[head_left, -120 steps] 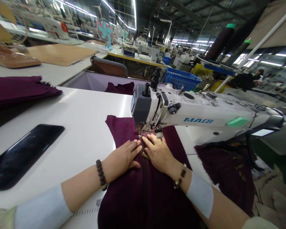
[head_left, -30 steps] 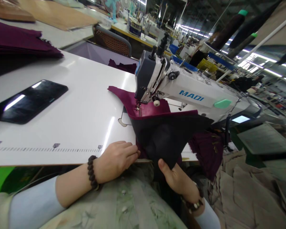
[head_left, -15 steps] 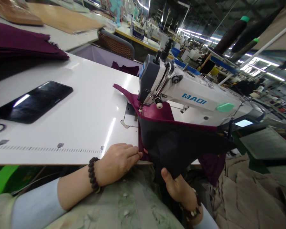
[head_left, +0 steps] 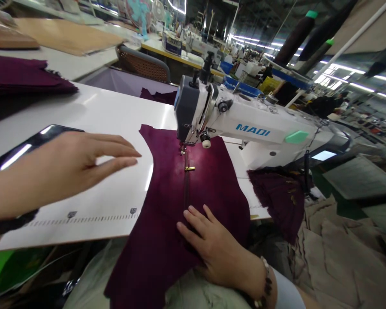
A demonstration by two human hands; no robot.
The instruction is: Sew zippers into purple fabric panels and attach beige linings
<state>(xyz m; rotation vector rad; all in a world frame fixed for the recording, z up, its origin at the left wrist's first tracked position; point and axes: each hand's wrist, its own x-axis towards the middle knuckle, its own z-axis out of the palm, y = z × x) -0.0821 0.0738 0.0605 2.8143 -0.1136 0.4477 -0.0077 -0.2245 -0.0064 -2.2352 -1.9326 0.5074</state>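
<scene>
A purple fabric panel (head_left: 161, 206) lies spread on the sewing table, its lower part hanging over the front edge. Down its middle runs a dark zipper (head_left: 187, 189) with a gold zipper pull (head_left: 189, 168). The upper end of the zipper sits beneath the needle and presser foot (head_left: 183, 150) of the white sewing machine (head_left: 254, 128). My right hand (head_left: 209, 240) rests flat on the panel, fingers spread, fingertips by the zipper's lower end. Left of the panel, my left hand (head_left: 93, 159) hovers over the table with thumb and fingers apart, holding nothing.
A black phone (head_left: 22, 148), partly behind my left hand, lies on the white table (head_left: 116, 107). Folded purple cloth (head_left: 19, 79) is stacked at far left. More purple pieces (head_left: 279, 197) hang off the right edge, beside beige fabric (head_left: 347, 253).
The panel, folded with its black side showing before, now lies open with its purple side and zipper up. My left hand has let go and moved left; my right hand has come onto the panel.
</scene>
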